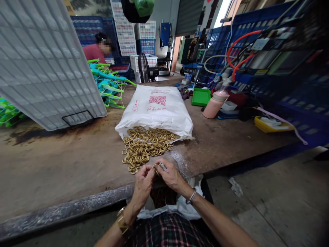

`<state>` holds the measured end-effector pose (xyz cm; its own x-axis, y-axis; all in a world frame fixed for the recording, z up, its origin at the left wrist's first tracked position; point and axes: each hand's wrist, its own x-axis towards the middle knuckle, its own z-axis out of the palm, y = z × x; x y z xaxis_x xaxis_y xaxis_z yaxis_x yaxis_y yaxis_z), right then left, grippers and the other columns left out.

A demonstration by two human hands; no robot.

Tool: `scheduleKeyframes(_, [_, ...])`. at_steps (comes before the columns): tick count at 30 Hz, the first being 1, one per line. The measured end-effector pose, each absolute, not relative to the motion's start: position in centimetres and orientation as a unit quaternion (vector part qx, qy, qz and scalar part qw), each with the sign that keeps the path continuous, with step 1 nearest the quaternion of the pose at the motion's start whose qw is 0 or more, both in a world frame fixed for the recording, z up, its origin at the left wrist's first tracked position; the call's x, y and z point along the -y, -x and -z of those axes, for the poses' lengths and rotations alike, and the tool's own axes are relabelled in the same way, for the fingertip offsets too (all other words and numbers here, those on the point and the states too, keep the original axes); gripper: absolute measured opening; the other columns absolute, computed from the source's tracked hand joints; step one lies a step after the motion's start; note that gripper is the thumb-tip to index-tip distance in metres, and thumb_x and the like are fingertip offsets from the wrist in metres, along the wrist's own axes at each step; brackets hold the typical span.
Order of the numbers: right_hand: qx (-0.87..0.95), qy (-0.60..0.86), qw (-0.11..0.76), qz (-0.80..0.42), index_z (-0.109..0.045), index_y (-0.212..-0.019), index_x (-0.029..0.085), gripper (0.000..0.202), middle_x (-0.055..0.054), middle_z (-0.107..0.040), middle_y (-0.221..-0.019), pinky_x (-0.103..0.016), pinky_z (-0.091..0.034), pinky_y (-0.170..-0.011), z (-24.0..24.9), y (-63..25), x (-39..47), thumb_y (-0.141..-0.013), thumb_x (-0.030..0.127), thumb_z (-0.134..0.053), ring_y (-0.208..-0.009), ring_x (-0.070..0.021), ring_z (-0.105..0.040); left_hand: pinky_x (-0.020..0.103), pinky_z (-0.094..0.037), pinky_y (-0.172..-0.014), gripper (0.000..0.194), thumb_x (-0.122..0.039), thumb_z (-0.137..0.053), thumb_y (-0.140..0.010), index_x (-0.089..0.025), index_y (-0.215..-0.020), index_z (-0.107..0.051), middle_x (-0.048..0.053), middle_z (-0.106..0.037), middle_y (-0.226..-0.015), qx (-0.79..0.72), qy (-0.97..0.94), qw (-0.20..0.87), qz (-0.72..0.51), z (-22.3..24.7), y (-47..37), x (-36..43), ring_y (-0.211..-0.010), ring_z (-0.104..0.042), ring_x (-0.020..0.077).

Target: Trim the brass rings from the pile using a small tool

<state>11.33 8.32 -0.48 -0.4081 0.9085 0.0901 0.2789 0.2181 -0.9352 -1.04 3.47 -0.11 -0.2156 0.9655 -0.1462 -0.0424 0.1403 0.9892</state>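
Both hands meet at the table's front edge around one gold-coloured ring (155, 166). My left hand (143, 182) pinches the ring between thumb and fingers. My right hand (170, 175) is closed at the ring's other side, with a small silver metal tool (162, 166) held in its fingers; the kind of tool is too small to tell. Just beyond the hands lies a heap of gold-coloured rings (144, 145), spilling from the open mouth of a white woven sack (164, 109) with red print. Below the hands, an open white bag (185, 209) with dark contents sits at my lap.
A tilted white plastic crate (51, 65) stands on the left of the table (64, 164), beside green and blue plastic pieces (109, 84). To the right are a green tray (200, 97), a pink bottle (215, 105) and a yellow tray (272, 124). Another person (97, 49) sits behind the crate.
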Motion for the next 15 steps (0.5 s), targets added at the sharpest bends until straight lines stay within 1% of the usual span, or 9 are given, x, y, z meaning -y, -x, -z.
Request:
scheduleKeyframes(2, [0.706, 0.418, 0.328, -0.468, -0.054, -0.073, 0.018, 0.023, 0.004, -0.048, -0.065, -0.021, -0.036, -0.060, 0.5, -11.2, -8.4, -0.085, 0.035, -0.044, -0.061, -0.0105, -0.044, 0.022, -0.038, -0.053, 0.022, -0.038, -0.058, -0.076, -0.017, -0.068, -0.059, -0.003, -0.054, -0.058, -0.584, -0.426, 0.440, -0.533, 0.6, 1.2, -3.4, -0.054, -0.047, 0.0112])
scheduleKeyframes(4, [0.711, 0.420, 0.311, -0.470, -0.050, -0.068, 0.019, 0.026, 0.004, -0.044, -0.062, -0.021, -0.034, -0.057, 0.4, -11.1, -8.5, -0.086, 0.036, -0.043, -0.060, -0.0103, -0.041, 0.024, -0.040, -0.058, 0.017, -0.032, -0.055, -0.078, -0.017, -0.071, -0.062, -0.001, -0.059, -0.063, -0.590, -0.474, 0.387, -0.527, 1.2, 1.4, -3.4, -0.060, -0.052, 0.0135])
scheduleKeyframes(9, [0.722, 0.440, 0.275, -0.458, -0.042, -0.061, 0.020, 0.028, 0.005, -0.036, -0.058, -0.022, -0.029, -0.052, 0.4, -11.1, -8.7, -0.083, 0.037, -0.043, -0.056, -0.0105, -0.035, 0.028, -0.042, -0.069, 0.015, -0.024, -0.051, -0.079, -0.018, -0.078, -0.065, 0.003, -0.064, -0.071, -0.596, -0.573, 0.269, -0.495, 2.0, 2.0, -3.1, -0.068, -0.057, 0.0169])
scheduleKeyframes(12, [0.715, 0.439, 0.266, -0.475, -0.038, -0.059, 0.020, 0.028, 0.006, -0.034, -0.056, -0.022, -0.026, -0.051, 0.6, -11.1, -8.7, -0.082, 0.035, -0.043, -0.055, -0.0100, -0.033, 0.028, -0.042, -0.068, 0.014, -0.024, -0.052, -0.079, -0.018, -0.075, -0.064, 0.003, -0.063, -0.070, -0.600, -0.578, 0.262, -0.487, 1.7, 2.0, -3.1, -0.067, -0.057, 0.0166])
scheduleKeyframes(15, [0.702, 0.436, 0.278, -0.490, -0.040, -0.061, 0.020, 0.024, 0.006, -0.035, -0.058, -0.022, -0.027, -0.052, 1.0, -11.1, -8.7, -0.081, 0.032, -0.044, -0.056, -0.0097, -0.034, 0.026, -0.040, -0.060, 0.016, -0.027, -0.052, -0.079, -0.018, -0.069, -0.060, 0.001, -0.059, -0.064, -0.604, -0.541, 0.322, -0.489, 1.2, 1.8, -3.1, -0.060, -0.053, 0.0143])
